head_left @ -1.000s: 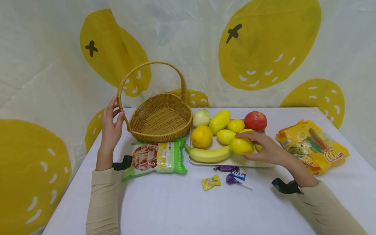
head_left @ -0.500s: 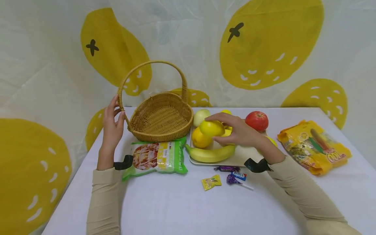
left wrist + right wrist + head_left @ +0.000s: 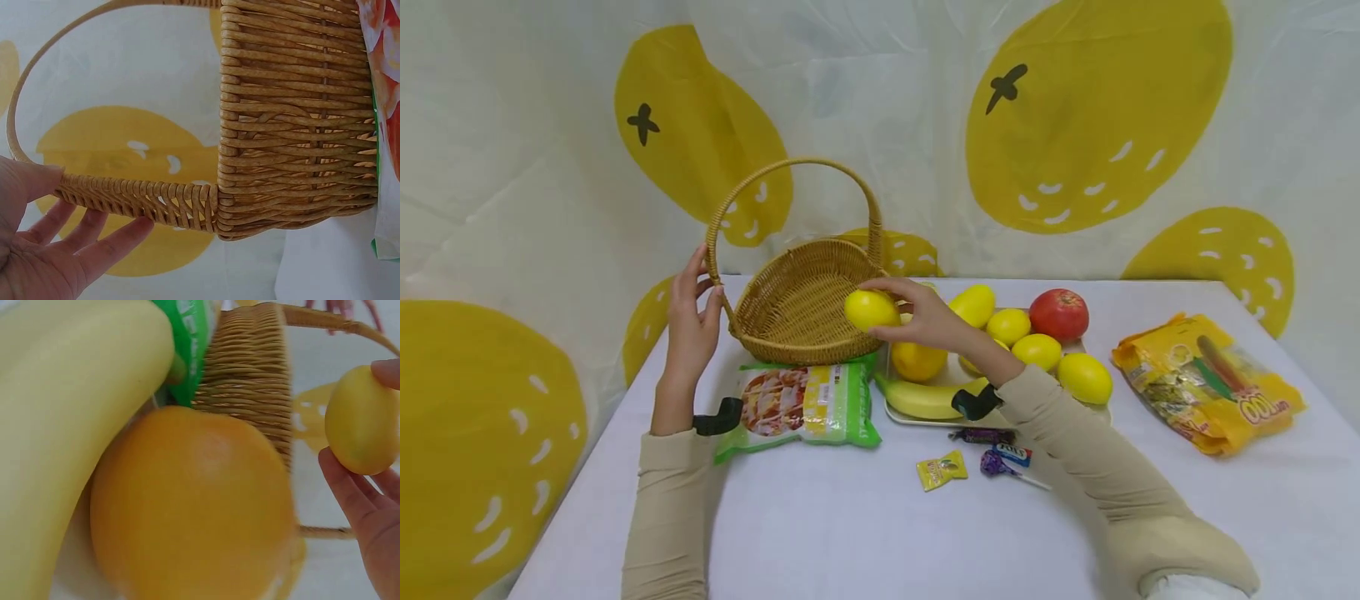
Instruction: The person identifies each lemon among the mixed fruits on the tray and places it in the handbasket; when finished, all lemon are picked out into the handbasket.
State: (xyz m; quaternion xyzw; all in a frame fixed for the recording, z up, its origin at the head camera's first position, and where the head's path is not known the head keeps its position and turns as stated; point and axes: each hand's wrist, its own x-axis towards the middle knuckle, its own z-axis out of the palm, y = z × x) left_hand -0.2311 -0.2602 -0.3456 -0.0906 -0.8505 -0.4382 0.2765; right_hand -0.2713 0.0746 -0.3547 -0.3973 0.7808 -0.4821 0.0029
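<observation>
A yellow lemon [image 3: 868,310] is in my right hand [image 3: 925,318], pinched between thumb and fingers at the right rim of the wicker basket [image 3: 801,350]. The right wrist view shows the same lemon [image 3: 361,422] held up beside the basket wall. My left hand [image 3: 692,329] steadies the left foot of the basket's tall arched handle. In the left wrist view its thumb lies on one side of the handle [image 3: 131,195] and its fingers on the other. The basket's woven floor shows bare. Under my right forearm, an orange [image 3: 917,362] is partly covered.
Right of the basket, a pale tray [image 3: 917,420] bears a banana [image 3: 917,400], several lemons and a red pomegranate [image 3: 1059,314]. A green food bag [image 3: 797,404] lies before the basket. Wrapped sweets [image 3: 942,471] and a lollipop [image 3: 992,463] lie in front; a yellow bag [image 3: 1210,383] is far right.
My right hand has picked the lemon up from the tray's right side and carried it left, over the orange, to the basket rim. My left hand has stayed on the handle.
</observation>
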